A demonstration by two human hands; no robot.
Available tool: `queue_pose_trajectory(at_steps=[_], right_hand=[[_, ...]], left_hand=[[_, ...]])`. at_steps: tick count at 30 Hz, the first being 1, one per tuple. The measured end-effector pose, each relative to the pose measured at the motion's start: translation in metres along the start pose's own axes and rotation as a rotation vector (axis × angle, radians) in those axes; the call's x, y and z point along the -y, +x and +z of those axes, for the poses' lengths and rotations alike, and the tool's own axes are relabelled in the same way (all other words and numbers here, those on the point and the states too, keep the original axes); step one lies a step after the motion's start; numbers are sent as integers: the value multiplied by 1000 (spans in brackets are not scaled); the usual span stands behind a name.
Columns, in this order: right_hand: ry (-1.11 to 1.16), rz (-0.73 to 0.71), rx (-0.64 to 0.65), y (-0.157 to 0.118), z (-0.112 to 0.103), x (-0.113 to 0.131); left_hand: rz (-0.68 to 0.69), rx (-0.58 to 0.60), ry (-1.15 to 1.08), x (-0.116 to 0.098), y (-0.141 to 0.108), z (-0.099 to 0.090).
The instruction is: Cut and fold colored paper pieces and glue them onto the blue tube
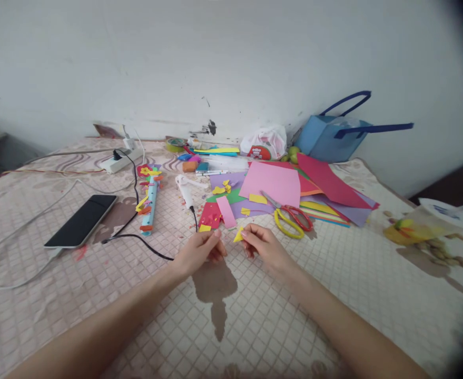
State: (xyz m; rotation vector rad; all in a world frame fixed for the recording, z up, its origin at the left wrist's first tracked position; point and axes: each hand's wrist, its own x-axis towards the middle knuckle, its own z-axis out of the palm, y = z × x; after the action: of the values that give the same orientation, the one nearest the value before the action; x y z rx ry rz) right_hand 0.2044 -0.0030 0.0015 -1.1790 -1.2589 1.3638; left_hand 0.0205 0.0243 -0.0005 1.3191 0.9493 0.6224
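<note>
Here we are at the patterned tabletop (271,326), and the action is right at the front edge of the craft pile. The right hand (265,243) has a small, pointed yellow paper piece (238,235) pinched between thumb and fingers, in front of the pink strip (226,211). The left hand (202,251) sits just across from it, loosely curled; the two hands are apart, and whether the left thumb and fingers meet, I can't tell. Nothing shows in its grip.

My read: this is the shaping stage, with the little piece being folded or turned by fingertip. The scissors (277,217) lie idle just beyond the right hand, and the white glue gun (186,193) rests beyond the left, its cord running toward the wrist.

What does the next move call for? A light, steady pinch, I'd say, with the left fingertips brought in to square the edges; squeeze hard and that thin paper could crumple. Off to the left, a light-blue stick (151,202) carries colourful paper pieces, well clear of both hands.
</note>
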Motion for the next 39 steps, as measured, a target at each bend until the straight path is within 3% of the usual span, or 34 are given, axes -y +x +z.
queue_pose_trajectory(at_steps=[7, 15, 21, 29, 34, 39], right_hand=[[-167, -15, 120, 11, 5, 8], [-162, -26, 125, 22, 5, -2], [-166, 5, 195, 10, 11, -5], [-80, -6, 276, 5, 7, -3], [-93, -13, 177, 5, 6, -1], [-34, -58, 136, 6, 7, -3]], left_hand=[[138, -48, 17, -3, -4, 5], [56, -130, 129, 1, -2, -2], [223, -19, 53, 4, -3, 4], [124, 30, -167, 0, -3, 6], [87, -12, -268, -5, -6, 7], [143, -14, -277, -6, -6, 7]])
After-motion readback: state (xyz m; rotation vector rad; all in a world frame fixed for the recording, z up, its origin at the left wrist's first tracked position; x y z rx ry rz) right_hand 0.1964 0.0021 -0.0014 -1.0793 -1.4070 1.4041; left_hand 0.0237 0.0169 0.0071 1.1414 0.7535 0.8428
